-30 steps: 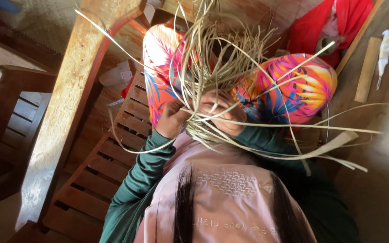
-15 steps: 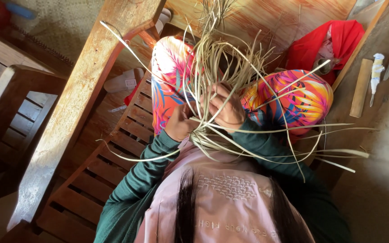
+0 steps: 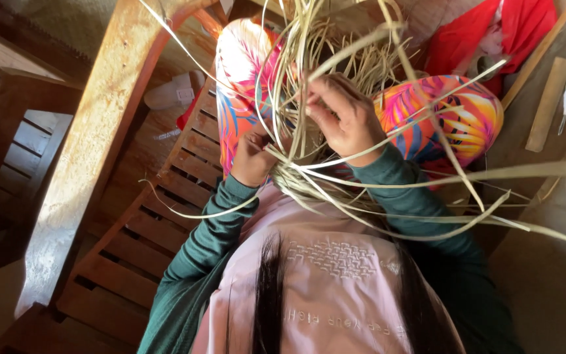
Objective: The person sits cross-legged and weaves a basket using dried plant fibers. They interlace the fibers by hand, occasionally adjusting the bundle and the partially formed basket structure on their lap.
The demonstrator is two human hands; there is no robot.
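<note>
Right hand (image 3: 343, 118) pinching pale dried straw strands (image 3: 309, 52), left hand (image 3: 253, 157) gripping the woven bundle beneath, bright patterned trousers (image 3: 453, 118), slatted wooden bench (image 3: 165, 216) below

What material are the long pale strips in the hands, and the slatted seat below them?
The strips look like dried plant fibre, perhaps straw or palm leaf: flat, thin, matt yellow, bending in loose curves. Both hands, left hand and right hand, grip them. The slatted seat looks like brown varnished wood, faintly glossy.

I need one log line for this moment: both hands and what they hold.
left hand: gripping pale straw strips | right hand: pinching strips higher up | seat: slatted wooden bench
</note>
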